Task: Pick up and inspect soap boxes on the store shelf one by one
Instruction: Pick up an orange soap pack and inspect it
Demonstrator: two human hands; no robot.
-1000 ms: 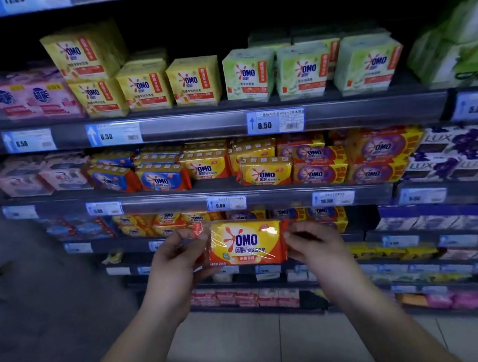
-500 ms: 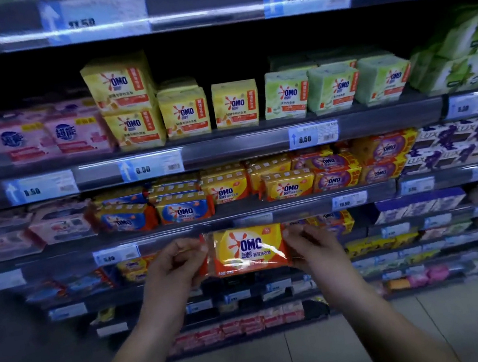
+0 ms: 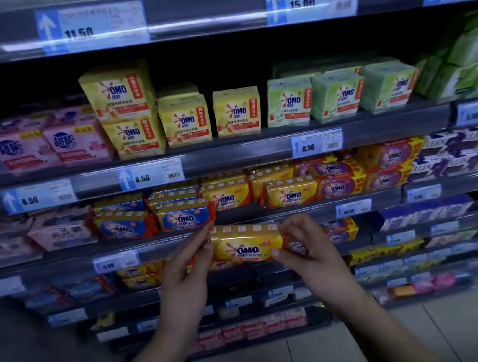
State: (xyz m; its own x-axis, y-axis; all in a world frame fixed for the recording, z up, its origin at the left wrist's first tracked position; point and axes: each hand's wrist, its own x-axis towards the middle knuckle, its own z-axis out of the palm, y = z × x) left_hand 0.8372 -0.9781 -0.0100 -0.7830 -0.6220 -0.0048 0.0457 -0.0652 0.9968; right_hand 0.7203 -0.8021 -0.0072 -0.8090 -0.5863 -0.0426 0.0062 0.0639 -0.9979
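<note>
I pinch one yellow soap pack between left hand and right hand fingers; many shelf packs beyond them remain uninspected.

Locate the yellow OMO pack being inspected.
Head view, lower centre: the yellow OMO pack is off the shelf, gripped at its ends between the left hand and right hand.

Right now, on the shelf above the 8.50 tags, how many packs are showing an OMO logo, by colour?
Yellow OMO packs: 4
Green OMO packs: 3
Total: 7
</note>
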